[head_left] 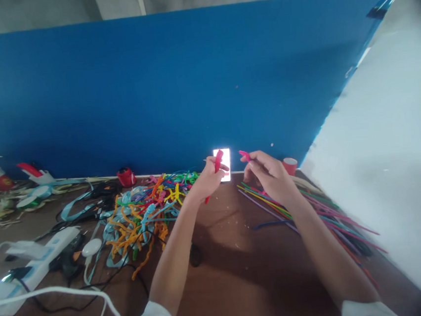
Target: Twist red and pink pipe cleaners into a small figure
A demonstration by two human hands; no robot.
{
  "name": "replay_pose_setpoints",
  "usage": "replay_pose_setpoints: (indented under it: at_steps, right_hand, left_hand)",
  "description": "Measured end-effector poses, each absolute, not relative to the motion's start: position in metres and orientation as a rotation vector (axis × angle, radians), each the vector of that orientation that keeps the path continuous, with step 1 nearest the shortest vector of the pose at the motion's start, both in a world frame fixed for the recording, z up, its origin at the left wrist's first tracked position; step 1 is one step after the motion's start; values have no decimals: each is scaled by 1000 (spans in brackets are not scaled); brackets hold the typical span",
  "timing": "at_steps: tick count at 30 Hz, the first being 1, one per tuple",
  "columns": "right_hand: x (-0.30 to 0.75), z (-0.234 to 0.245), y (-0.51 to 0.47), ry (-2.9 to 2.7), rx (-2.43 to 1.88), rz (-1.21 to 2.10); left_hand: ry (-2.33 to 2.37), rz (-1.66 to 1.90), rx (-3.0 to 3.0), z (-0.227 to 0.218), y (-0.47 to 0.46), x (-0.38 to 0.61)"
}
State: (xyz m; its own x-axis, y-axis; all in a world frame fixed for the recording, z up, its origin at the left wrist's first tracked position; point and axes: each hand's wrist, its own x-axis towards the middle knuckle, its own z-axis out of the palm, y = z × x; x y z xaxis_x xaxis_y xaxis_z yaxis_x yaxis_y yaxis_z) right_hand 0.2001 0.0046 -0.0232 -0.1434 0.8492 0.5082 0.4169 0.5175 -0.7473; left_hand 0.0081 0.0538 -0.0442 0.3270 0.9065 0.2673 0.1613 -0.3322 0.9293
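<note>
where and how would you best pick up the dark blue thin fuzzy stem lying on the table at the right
Probably best pinched near its left end, coming from above and the left. The dark blue thin fuzzy stem lies roughly crosswise on the brown tabletop, that end sticking out, while its right end runs toward the multicoloured bundle of stems.

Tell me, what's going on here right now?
The left hand holds a pinkish-red piece and the right hand a second one, apart, above the brown table. A bright rectangle stands behind the left hand. Tangled coloured pieces lie left; straight coloured stems lie right.
</note>
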Motion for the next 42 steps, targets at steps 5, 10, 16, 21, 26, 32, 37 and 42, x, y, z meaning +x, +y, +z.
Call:
replay_pose_setpoints:
  at_steps: [5,10,16,21,26,32,37,42]
  right_hand:
    - [199,-22,3,-1703,-976,636]
    - [199,-21,0,-1613,-950,625]
    - [199,-20,1,-1652,-1016,673]
    - [193,-23,1,-1665,-923,843]
    - [191,-25,4,-1602,-903,846]
    - [196,-18,3,-1722,-1011,677]
    - [193,-20,2,-1823,-1075,543]
    - [191,-23,1,-1704,-1001,534]
  left_hand:
    - [937,971,1702,-44,53,8]
    - [1057,1066,1838,-44,52,8]
    - [947,1048,1800,-40,53,10]
    - [919,1011,1787,-30,46,10]
    - [888,964,1781,-28,39,10]
    - [850,1019,1817,-30,39,12]
    - [888,1010,1773,-25,33,15]
    - [784,973,1683,-21,27,20]
